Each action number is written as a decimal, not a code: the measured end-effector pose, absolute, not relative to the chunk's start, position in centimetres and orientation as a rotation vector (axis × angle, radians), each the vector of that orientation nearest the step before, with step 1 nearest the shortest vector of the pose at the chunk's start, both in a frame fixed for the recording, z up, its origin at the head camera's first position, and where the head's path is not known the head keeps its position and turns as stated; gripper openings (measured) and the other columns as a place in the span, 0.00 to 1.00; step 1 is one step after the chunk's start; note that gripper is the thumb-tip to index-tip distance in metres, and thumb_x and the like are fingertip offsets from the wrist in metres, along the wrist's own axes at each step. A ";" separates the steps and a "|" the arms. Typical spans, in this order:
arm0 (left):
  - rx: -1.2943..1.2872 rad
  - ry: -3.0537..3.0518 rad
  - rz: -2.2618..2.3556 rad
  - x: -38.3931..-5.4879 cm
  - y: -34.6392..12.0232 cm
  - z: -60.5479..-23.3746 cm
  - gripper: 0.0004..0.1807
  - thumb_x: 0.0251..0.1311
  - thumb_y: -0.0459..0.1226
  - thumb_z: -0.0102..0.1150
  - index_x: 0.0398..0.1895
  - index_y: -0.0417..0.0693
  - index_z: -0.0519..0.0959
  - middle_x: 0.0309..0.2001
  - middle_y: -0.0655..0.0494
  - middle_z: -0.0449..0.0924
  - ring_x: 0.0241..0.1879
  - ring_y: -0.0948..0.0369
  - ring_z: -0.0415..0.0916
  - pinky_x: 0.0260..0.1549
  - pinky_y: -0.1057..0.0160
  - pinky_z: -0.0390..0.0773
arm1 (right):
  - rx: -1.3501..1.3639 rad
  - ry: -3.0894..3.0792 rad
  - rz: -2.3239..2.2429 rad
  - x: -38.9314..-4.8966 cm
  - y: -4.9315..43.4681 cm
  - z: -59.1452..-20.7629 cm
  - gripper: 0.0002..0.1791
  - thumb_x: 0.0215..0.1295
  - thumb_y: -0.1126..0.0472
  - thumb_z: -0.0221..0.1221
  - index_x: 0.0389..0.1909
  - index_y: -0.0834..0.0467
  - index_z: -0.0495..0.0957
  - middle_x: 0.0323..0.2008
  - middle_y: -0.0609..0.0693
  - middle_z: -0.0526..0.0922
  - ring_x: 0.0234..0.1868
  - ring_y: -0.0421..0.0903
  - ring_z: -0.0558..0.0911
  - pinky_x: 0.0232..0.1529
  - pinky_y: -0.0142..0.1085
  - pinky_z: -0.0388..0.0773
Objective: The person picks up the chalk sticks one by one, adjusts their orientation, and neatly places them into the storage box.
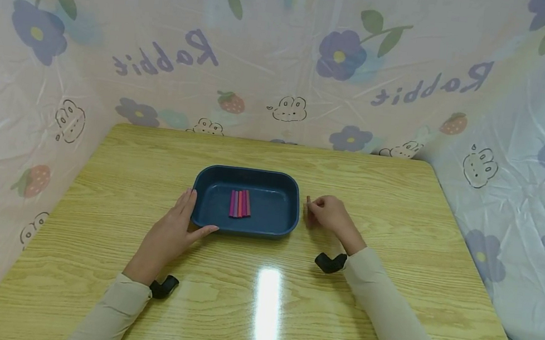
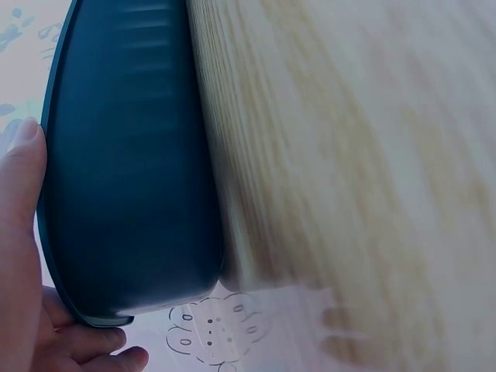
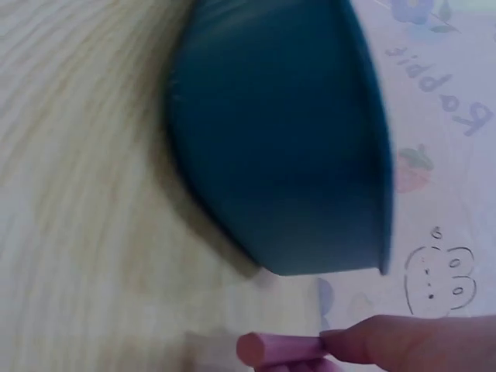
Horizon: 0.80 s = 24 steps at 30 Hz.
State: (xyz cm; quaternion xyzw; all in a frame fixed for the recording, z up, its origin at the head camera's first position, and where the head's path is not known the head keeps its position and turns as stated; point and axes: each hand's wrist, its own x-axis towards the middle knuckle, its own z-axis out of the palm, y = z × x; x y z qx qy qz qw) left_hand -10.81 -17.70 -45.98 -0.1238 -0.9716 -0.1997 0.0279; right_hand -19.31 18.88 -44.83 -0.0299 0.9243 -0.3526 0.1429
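A dark blue rectangular tray with rounded corners sits on the table. Inside it, left of centre, several short sticks in purple, red and brownish tones lie side by side. My left hand rests against the tray's front left corner, fingers extended along the left side and thumb at the front rim. Just right of the tray, my right hand pinches a short round pink stick between thumb and fingers. In the left wrist view, the thumb and fingertips touch the outside of the tray.
The wood-grain table extends around the tray, with a bright light reflection in front. A patterned curtain with flowers and rabbits hangs behind and along both sides. Small black devices stick out at both wrists.
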 end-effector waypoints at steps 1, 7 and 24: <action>-0.381 -3.002 -0.618 -10.8 -17.7 -46.0 0.56 0.54 0.65 0.51 0.73 0.40 0.41 0.71 0.39 0.43 0.69 0.45 0.47 0.56 0.43 0.64 | -0.076 2.648 -1.053 -19.3 19.0 -44.6 0.18 0.70 0.55 0.49 0.35 0.64 0.81 0.30 0.53 0.82 0.33 0.46 0.80 0.36 0.38 0.78; -0.384 -3.003 -0.624 -10.8 -17.7 -46.0 0.55 0.54 0.64 0.52 0.73 0.40 0.41 0.71 0.39 0.43 0.69 0.45 0.47 0.55 0.43 0.65 | -0.022 2.528 -1.289 -19.5 19.6 -43.3 0.19 0.71 0.55 0.48 0.45 0.69 0.77 0.36 0.58 0.81 0.36 0.49 0.82 0.35 0.40 0.81; -0.376 -3.018 -0.643 -10.8 -17.7 -45.9 0.56 0.54 0.65 0.51 0.73 0.41 0.40 0.72 0.39 0.42 0.68 0.44 0.48 0.55 0.42 0.64 | -0.056 2.486 -1.449 -19.2 19.1 -40.7 0.17 0.71 0.55 0.49 0.45 0.65 0.76 0.38 0.59 0.81 0.39 0.50 0.82 0.40 0.46 0.80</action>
